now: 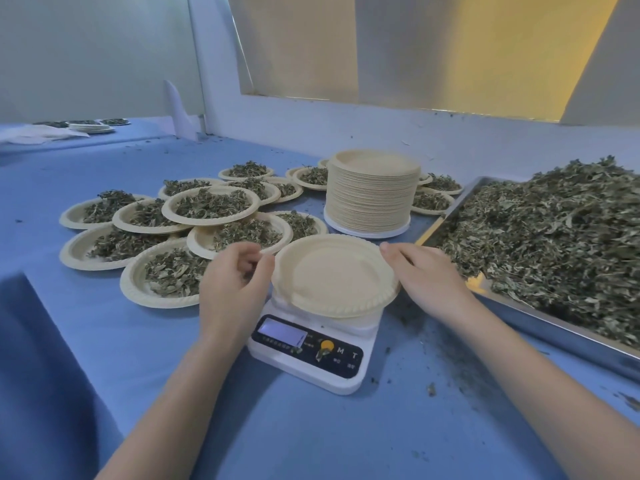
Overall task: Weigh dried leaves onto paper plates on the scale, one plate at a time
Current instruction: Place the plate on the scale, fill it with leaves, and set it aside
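An empty paper plate (334, 275) sits on top of the white scale (311, 348), right in the middle of the blue bench (138, 341). The plate has no leaves in it.

The plate lies between the two hands. The left hand (230, 282) is at the plate's left edge. Its fingers are curled, and the thumb and fingertips meet right at the rim, but it is hard to tell if they really pinch it. The right hand (424, 271) is at the plate's right edge. Its fingers are straight and close together, and they lie flat against the rim.

The scale's little screen (282, 332) faces the person, just under the plate's near edge.

A big metal tray (554, 327) full of dried leaves (554, 244) stands to the right, just beside the right hand. A tall stack of empty plates (370, 192) stands behind the scale. Many filled plates (211, 204) of leaves lie to the left and behind, some resting on others. Small bits of leaf are scattered on the bench near the tray.
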### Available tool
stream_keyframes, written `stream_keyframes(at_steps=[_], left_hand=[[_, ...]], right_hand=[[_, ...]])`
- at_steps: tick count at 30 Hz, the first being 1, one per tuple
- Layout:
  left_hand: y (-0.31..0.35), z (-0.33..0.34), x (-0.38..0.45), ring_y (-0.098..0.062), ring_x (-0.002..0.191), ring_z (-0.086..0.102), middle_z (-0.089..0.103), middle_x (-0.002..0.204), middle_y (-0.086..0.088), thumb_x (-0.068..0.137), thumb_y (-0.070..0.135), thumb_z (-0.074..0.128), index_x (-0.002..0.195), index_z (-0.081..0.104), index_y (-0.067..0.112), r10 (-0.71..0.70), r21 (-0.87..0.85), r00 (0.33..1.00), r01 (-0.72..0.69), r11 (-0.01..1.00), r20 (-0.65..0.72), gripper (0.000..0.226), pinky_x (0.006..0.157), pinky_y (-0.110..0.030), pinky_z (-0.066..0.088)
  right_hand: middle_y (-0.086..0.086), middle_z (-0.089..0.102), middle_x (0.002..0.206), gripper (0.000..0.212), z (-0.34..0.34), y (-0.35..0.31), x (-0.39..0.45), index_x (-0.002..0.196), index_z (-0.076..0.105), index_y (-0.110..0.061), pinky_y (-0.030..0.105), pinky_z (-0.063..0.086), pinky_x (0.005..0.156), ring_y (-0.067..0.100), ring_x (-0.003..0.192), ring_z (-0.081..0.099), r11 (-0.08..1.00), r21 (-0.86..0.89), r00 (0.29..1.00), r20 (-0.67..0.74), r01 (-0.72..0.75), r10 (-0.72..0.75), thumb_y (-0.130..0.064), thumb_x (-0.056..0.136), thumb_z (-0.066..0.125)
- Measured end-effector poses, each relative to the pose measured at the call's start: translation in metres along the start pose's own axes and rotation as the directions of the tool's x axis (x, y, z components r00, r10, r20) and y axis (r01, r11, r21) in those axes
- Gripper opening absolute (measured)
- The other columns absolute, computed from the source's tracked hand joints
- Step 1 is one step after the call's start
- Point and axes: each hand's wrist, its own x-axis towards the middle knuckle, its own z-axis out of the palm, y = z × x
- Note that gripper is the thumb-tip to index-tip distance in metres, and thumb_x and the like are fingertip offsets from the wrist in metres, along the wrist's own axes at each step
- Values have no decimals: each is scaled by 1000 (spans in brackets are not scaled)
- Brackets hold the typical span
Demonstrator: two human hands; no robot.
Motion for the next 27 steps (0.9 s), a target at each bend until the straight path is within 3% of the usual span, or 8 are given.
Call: stream_keyframes(at_steps=[4, 8, 11, 14, 16, 19, 23, 27], left_hand=[[23, 13, 4, -16, 102, 52, 58, 103, 6, 86, 22, 61, 108, 59, 18, 235, 149, 971, -240, 959, 54, 23, 88, -33, 44], [21, 18, 4, -1, 86, 56, 62, 99, 8, 85, 22, 61, 105, 61, 22, 48, 29, 999, -47, 998, -3, 20, 77, -19, 44], [6, 10, 2, 9, 72, 56, 63, 85, 14, 84, 26, 61, 97, 62, 26, -99, -67, 993, 94, 993, -70, 13, 70, -18, 44], [-4, 0, 2, 12, 65, 55, 61, 81, 14, 85, 29, 62, 92, 61, 29, -174, -108, 982, 165, 980, -79, 7, 63, -19, 39], [-8, -3, 2, 4, 74, 59, 62, 83, 13, 85, 30, 62, 90, 61, 31, -204, -132, 977, 193, 972, -68, 5, 64, -19, 40], [-10, -3, 3, -11, 83, 63, 64, 87, 11, 85, 32, 62, 88, 60, 33, -218, -141, 975, 210, 967, -43, 4, 70, -25, 45], [-8, -2, 2, -10, 83, 63, 64, 88, 10, 85, 32, 61, 90, 60, 33, -237, -147, 971, 233, 961, -15, 5, 73, -27, 46], [-5, -2, 0, -4, 79, 62, 64, 88, 12, 85, 30, 60, 95, 61, 27, -262, -153, 965, 256, 954, -17, 10, 69, -22, 44]], right_hand=[[-4, 60, 119, 51, -5, -2, 1, 125, 57, -25, 31, 40, 85, 14, 115, 51, 997, 35, 997, 52, -63, 61, -59, 93, 37], [-3, 41, 143, 96, -13, -12, -8, 141, 36, -33, 50, 26, 110, 22, 136, 31, 986, -166, 965, 261, 14, 31, -88, 63, 46], [-11, 4, 155, 128, -13, -18, -18, 148, 5, -39, 44, 1, 117, 15, 144, -2, 960, -248, 893, 449, 127, -3, -91, 43, 57], [-10, -17, 156, 135, -7, -21, -23, 148, -8, -38, 43, -10, 116, 12, 142, -21, 930, -300, 863, 504, 211, -33, -85, 45, 65], [-5, -22, 156, 136, -4, -24, -22, 148, -12, -37, 47, -11, 116, 14, 141, -26, 904, -355, 867, 498, 239, -34, -82, 46, 67], [-3, -26, 155, 142, -2, -29, -21, 147, -18, -35, 48, -12, 116, 16, 140, -29, 881, -419, 869, 495, 220, 19, -81, 46, 70], [0, -28, 154, 148, 0, -43, -16, 146, -24, -33, 47, -11, 116, 21, 141, -27, 843, -513, 852, 503, 159, 146, -74, 45, 76], [4, -37, 150, 155, 3, -61, -11, 142, -31, -33, 51, -12, 115, 27, 140, -31, 771, -604, 864, 481, 201, 152, -70, 42, 81]])
